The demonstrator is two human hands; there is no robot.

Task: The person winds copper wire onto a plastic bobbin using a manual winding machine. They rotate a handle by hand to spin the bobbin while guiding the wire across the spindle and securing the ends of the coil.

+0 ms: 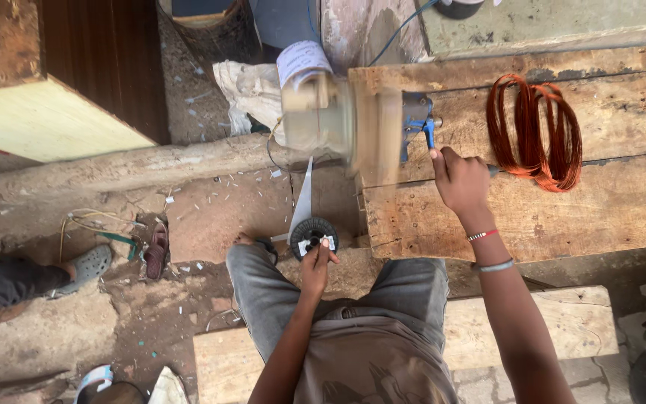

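My right hand (460, 179) grips the crank handle of a blue hand winder (417, 122) fixed to a worn wooden bench (532, 217). The winder's wooden former (338, 123) is blurred from spinning. My left hand (315, 268) rests on a black wire spool (309, 235) standing on the ground by my foot. A thin wire or strip (303, 198) runs up from the spool to the former. A coil of copper wire (534, 131) lies on the bench to the right of my right hand.
I sit on a wooden plank (577, 325). Another person's leg and grey sandal (84, 267) show at the left. A dark red sandal (156, 247), loose wires and scraps lie on the dirt floor. A pale board (46, 120) leans at upper left.
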